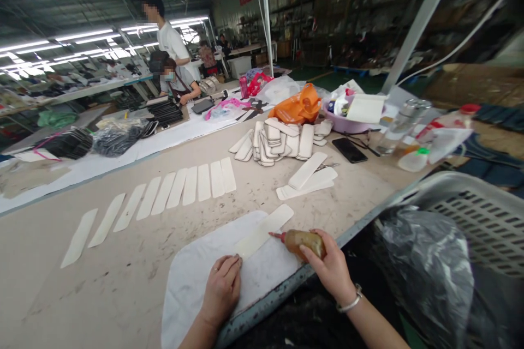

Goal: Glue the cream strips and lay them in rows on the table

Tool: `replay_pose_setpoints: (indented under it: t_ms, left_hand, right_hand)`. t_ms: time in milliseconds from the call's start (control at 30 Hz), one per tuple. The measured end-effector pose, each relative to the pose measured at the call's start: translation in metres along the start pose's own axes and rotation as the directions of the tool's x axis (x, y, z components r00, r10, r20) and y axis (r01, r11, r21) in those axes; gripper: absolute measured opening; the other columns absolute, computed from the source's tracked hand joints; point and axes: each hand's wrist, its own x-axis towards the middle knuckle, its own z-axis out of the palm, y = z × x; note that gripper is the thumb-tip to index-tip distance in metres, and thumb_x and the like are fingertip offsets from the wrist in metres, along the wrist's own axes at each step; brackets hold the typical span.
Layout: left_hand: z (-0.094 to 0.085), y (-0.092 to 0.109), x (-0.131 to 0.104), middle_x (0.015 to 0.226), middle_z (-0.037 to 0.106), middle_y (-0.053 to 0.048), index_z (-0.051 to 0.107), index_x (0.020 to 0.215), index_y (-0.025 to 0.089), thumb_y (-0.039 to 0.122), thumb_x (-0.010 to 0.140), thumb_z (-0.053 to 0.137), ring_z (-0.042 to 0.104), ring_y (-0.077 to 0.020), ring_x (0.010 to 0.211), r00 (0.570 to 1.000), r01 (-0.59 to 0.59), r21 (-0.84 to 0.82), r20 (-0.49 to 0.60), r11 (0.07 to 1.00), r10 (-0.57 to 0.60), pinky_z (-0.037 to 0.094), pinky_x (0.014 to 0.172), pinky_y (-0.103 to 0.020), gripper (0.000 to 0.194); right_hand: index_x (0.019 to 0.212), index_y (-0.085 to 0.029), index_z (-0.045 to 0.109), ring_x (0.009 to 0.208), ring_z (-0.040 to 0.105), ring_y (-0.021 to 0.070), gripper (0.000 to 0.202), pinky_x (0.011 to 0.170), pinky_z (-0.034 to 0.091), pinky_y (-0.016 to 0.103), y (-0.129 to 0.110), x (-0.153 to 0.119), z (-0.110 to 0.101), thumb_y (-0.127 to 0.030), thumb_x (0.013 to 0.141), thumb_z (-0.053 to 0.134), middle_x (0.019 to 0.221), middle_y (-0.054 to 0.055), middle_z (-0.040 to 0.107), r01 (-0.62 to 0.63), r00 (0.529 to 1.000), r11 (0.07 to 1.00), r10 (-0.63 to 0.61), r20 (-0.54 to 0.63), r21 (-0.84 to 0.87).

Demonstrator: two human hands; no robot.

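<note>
The bottle (303, 244) was amber with a red nozzle (277, 235); the strip (265, 230) was cream, the bag (297, 104) orange, the basin (352, 120) lilac, the phone (349, 150) black.

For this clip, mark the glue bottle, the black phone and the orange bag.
Glue bottle (303, 243): head view, on its amber body.
Black phone (349, 150): head view, middle of its dark screen.
Orange bag (293, 108): head view, on its crumpled side.

the one view looks forward and down from the person's head, close above the table edge (286, 282). it faces across the tabletop (135, 245) into the workshop beyond.
</note>
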Motion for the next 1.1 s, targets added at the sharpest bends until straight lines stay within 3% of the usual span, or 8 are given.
replay_pose_setpoints:
  t_ms: [167,300,367,467,567,633,900,1100]
  left_hand:
    - [0.003,-0.002,-0.002,0.107,0.066,-0.009,0.064,0.109,0.016,0.009,0.086,0.047,0.057,-0.0217,0.101,1.000,-0.010,0.011,0.011,1.000,0.010,0.053,0.090,-0.041,0.030]
    - [0.003,-0.002,-0.001,0.107,0.065,-0.009,0.063,0.109,0.016,0.009,0.086,0.047,0.057,-0.0221,0.101,1.000,-0.014,0.009,0.015,1.000,0.014,0.053,0.090,-0.041,0.030]
    - [0.002,-0.002,-0.001,0.107,0.065,-0.009,0.063,0.109,0.016,0.009,0.086,0.047,0.057,-0.0220,0.100,1.000,-0.018,0.009,0.011,1.000,0.018,0.053,0.090,-0.041,0.030]
    - [0.002,-0.002,0.000,0.106,0.065,-0.009,0.063,0.109,0.016,0.009,0.086,0.047,0.058,-0.0219,0.099,1.000,-0.028,0.013,0.002,1.000,0.028,0.053,0.089,-0.040,0.030]
    - [0.002,-0.002,0.001,0.106,0.065,-0.009,0.062,0.110,0.017,0.009,0.086,0.047,0.057,-0.0223,0.100,1.000,-0.027,0.021,0.007,0.999,0.027,0.053,0.089,-0.040,0.030]
    - [0.002,-0.002,0.001,0.107,0.065,-0.009,0.062,0.110,0.016,0.010,0.086,0.047,0.057,-0.0224,0.100,1.000,-0.027,0.025,0.014,0.999,0.027,0.053,0.089,-0.041,0.029]
    - [0.002,-0.002,-0.001,0.106,0.065,-0.009,0.063,0.109,0.015,0.009,0.086,0.047,0.057,-0.0215,0.100,1.000,-0.023,0.015,0.005,1.000,0.023,0.053,0.089,-0.039,0.028]
    - [0.000,-0.001,0.001,0.105,0.066,-0.009,0.064,0.108,0.016,0.011,0.086,0.047,0.058,-0.0215,0.099,1.000,-0.024,0.031,-0.008,0.999,0.024,0.054,0.088,-0.038,0.028]
  right_hand:
    - [0.112,-0.021,0.051,0.093,0.057,0.0261,0.044,0.083,0.050,0.043,0.022,0.022,-0.021,-0.050,0.080,0.061,0.101,0.009,0.059,0.034,0.987,0.989,-0.055,-0.151,-0.143]
    - [0.112,-0.021,0.051,0.095,0.057,0.0271,0.045,0.084,0.049,0.045,0.025,0.026,-0.022,-0.050,0.079,0.062,0.102,0.009,0.059,0.054,0.971,0.989,-0.084,-0.224,-0.137]
    - [0.113,-0.022,0.050,0.095,0.057,0.0263,0.043,0.084,0.049,0.043,0.016,0.019,-0.015,-0.046,0.080,0.062,0.104,0.009,0.059,0.071,0.979,0.996,-0.080,-0.188,-0.051]
    - [0.115,-0.022,0.049,0.096,0.059,0.0246,0.042,0.083,0.051,0.040,-0.003,0.003,0.004,-0.041,0.080,0.064,0.106,0.009,0.059,0.105,0.994,0.991,-0.102,-0.037,0.084]
    - [0.116,-0.023,0.047,0.097,0.059,0.0244,0.043,0.084,0.052,0.039,-0.016,-0.009,0.022,-0.037,0.080,0.065,0.107,0.009,0.059,0.129,0.984,0.982,-0.145,0.108,0.139]
    - [0.116,-0.023,0.047,0.097,0.058,0.0243,0.042,0.084,0.052,0.040,-0.017,-0.010,0.026,-0.036,0.080,0.064,0.107,0.008,0.058,0.135,0.978,0.981,-0.154,0.142,0.137]
    - [0.114,-0.022,0.049,0.093,0.058,0.0253,0.043,0.083,0.051,0.043,0.008,0.021,-0.007,-0.046,0.081,0.061,0.102,0.009,0.057,0.056,0.994,0.997,-0.061,-0.095,-0.052]
    - [0.112,-0.021,0.051,0.096,0.057,0.0260,0.047,0.086,0.048,0.045,0.016,0.034,-0.011,-0.051,0.077,0.063,0.106,0.009,0.060,-0.032,0.975,0.999,0.035,-0.218,0.017]
